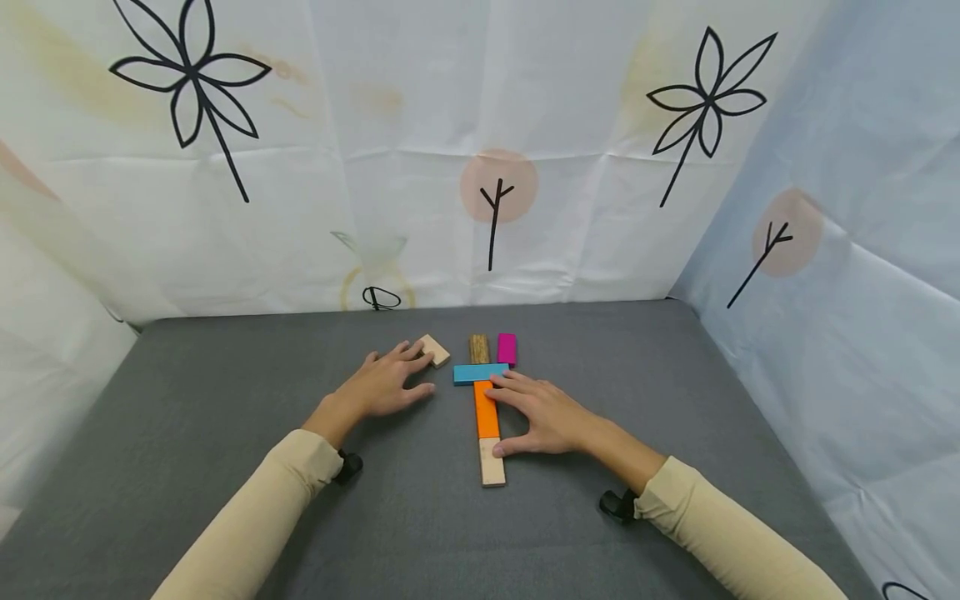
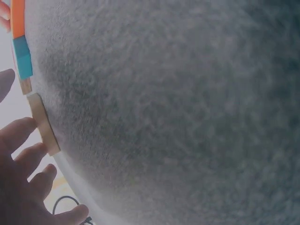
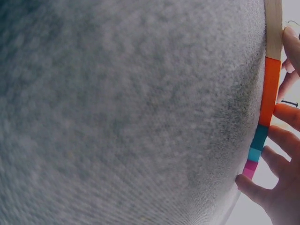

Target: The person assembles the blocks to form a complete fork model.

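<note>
My left hand is spread, with its fingertips at a pale wooden block lying at an angle. My right hand is also spread. Its thumb reaches a pale wooden block at the near end of a row, while its fingers lie along an orange block and the right end of a blue block. The blue block lies crosswise at the top of the orange one. Beyond it are a brown-grained block and a magenta block, side by side.
The blocks lie on a grey cloth-covered table. White fabric walls printed with plants stand behind it and on both sides. A black wrist strap piece shows under the right sleeve, another by the left cuff.
</note>
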### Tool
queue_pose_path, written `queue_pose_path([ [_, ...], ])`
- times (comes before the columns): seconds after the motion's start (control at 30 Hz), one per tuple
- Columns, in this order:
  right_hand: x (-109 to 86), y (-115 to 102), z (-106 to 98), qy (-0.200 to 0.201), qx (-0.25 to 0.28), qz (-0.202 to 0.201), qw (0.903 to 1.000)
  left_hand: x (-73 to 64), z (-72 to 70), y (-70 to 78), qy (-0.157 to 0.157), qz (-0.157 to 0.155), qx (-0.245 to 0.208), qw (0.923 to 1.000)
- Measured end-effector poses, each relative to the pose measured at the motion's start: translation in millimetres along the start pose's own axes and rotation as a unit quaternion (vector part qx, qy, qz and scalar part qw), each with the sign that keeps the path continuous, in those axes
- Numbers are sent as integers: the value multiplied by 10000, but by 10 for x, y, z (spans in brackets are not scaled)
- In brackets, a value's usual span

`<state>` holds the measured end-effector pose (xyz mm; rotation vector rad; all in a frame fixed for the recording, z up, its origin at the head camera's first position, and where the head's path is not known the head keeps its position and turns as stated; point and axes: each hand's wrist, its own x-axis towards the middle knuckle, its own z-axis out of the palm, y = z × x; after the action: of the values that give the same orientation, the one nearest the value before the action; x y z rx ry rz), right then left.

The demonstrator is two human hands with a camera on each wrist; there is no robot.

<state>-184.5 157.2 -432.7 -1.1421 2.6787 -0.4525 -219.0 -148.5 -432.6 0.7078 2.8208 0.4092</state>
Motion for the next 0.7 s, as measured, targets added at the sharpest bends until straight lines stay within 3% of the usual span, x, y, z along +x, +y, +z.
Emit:
queue_pose_path([
  [0.37,0,0,-7,-9,-24,-5,10000,115,59,93,-113,-81,23,9999],
  [0.7,-3,-4,-9,-4,21,-26,10000,195,57,127,45,64,-185,9998],
])
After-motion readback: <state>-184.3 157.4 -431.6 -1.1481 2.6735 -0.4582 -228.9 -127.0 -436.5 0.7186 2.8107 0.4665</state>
